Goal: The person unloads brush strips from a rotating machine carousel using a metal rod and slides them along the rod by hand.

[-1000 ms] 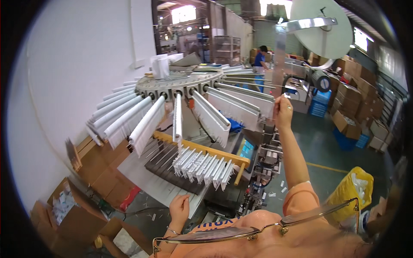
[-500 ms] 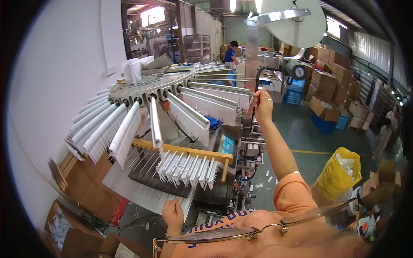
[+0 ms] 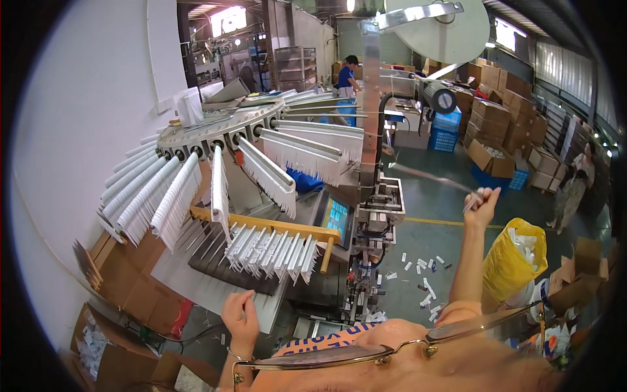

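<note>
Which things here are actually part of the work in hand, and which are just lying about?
In hand:
- right hand, raised, pinching a thin strip running toward the machine
- left hand, by the tray edge
- carousel arms hung with white pieces

Lying about:
- yellow sack
- white scraps on the floor
- stacked cartons
- open box

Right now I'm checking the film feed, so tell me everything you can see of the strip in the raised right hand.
The strip is a thin, pale, semi-clear band, probably plastic film, blurred here. It runs taut and slanting from the machine's upright metal post down-right to the right hand, raised at arm's length above the green floor. The fingers pinch its end; a short tail hangs below them. Nothing else touches it.
</note>
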